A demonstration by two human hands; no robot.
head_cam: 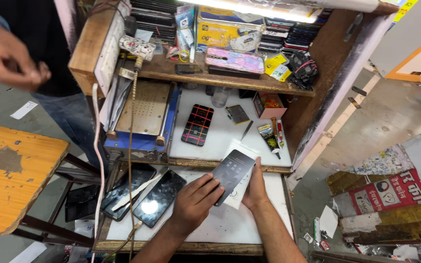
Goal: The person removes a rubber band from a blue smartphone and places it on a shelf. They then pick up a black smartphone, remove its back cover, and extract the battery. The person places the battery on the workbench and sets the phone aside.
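My left hand (195,198) and my right hand (256,187) both hold a dark flat phone panel (232,170), tilted above a white packet (237,194) over the white lower worktop (230,224). The left hand grips its near left edge. The right hand supports its right side from beneath. To the left of my left hand lie two black phones (144,192) with a thin white strip (137,191) across them.
A phone with a red-lined black back (198,124), tweezers (246,130) and a glue tube (269,138) lie on the upper white mat. A blue-based metal plate machine (144,114) stands left. Another person's hand (7,57) hovers at top left above an orange stool (10,170).
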